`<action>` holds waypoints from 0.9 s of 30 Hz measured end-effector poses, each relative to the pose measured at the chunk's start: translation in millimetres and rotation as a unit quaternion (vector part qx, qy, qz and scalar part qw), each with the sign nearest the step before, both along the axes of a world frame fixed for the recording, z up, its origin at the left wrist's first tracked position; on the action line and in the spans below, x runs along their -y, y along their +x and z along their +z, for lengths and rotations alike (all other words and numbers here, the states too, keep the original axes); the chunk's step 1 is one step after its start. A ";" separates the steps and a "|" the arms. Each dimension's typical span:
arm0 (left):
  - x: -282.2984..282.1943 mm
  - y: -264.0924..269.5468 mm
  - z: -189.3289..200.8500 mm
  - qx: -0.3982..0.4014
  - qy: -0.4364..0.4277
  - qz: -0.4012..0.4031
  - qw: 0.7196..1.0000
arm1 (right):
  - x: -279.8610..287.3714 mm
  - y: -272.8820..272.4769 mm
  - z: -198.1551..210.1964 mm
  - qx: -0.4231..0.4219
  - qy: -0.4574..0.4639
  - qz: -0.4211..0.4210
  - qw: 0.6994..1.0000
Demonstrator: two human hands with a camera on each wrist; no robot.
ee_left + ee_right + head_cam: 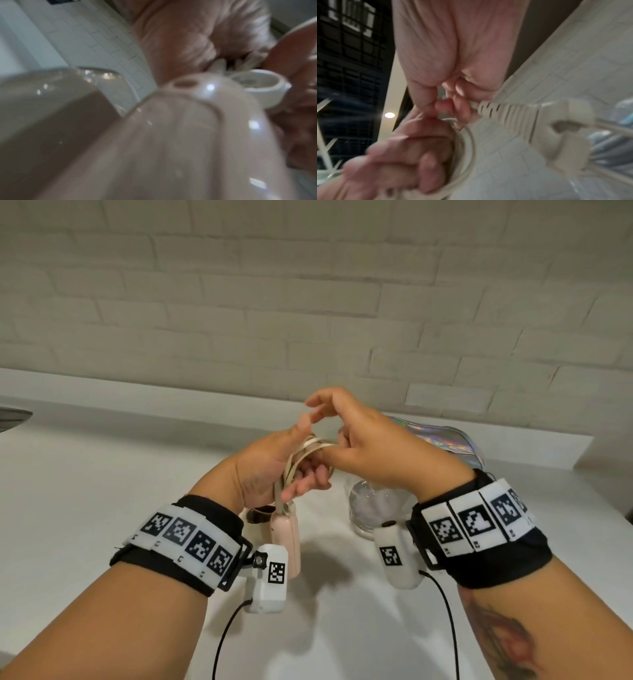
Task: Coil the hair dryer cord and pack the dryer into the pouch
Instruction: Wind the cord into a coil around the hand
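A pink hair dryer hangs above the white counter by its cream cord. Several loops of the cord are wound round my left hand, which holds them with curled fingers. My right hand is close beside it and pinches the cord just behind the plug. In the right wrist view the coil circles the left hand. The dryer fills the blurred left wrist view. The shiny holographic pouch lies on the counter behind my right hand.
A clear glass stands on the counter under my right wrist, in front of the pouch. A white brick wall backs the counter. A dark metal rim shows at the far left edge.
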State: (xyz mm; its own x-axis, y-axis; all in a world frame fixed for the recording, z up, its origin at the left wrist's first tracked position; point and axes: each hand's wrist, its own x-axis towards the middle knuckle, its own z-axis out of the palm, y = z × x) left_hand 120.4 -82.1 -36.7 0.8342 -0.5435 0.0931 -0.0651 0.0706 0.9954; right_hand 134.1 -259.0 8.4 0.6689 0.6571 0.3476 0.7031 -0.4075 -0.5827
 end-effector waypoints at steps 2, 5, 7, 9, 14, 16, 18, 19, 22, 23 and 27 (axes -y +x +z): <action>-5.4 -2.2 0.6 0.005 0.018 -0.026 0.999 | 2.6 8.7 -5.5 -0.112 -0.005 0.039 0.993; -6.8 -3.1 3.9 0.004 0.040 -0.020 0.999 | 3.8 14.9 -13.2 -0.173 -0.013 0.084 0.981; -6.5 -2.7 4.6 -0.003 0.043 -0.001 0.999 | 1.3 15.0 -15.4 -0.158 -0.011 0.070 0.985; -4.9 -1.6 5.0 0.002 0.056 0.030 0.998 | -0.6 16.6 -16.8 -0.155 0.007 0.054 0.986; -7.3 6.0 0.2 0.082 0.070 0.230 0.967 | -6.1 25.7 -23.6 -0.044 0.014 -0.052 0.998; -7.0 6.7 -3.8 0.109 0.089 0.271 0.952 | -6.9 27.2 -27.6 -0.038 0.023 -0.085 0.995; -2.4 4.6 -6.6 0.134 0.122 0.295 0.938 | -5.6 27.8 -29.3 -0.066 0.029 -0.086 0.994; -0.3 3.7 -8.1 0.146 0.135 0.315 0.928 | -4.2 28.3 -29.5 -0.095 0.033 -0.068 0.993; -1.7 4.2 -10.8 0.169 0.136 0.360 0.907 | 5.6 30.3 -26.1 -0.136 0.012 -0.035 0.990; -3.4 4.7 -10.7 0.168 0.129 0.371 0.904 | 9.3 30.9 -25.5 -0.123 -0.007 -0.048 0.991; -3.8 6.8 -11.6 0.159 0.099 0.399 0.897 | 13.3 32.9 -33.2 -0.023 -0.125 -0.090 0.988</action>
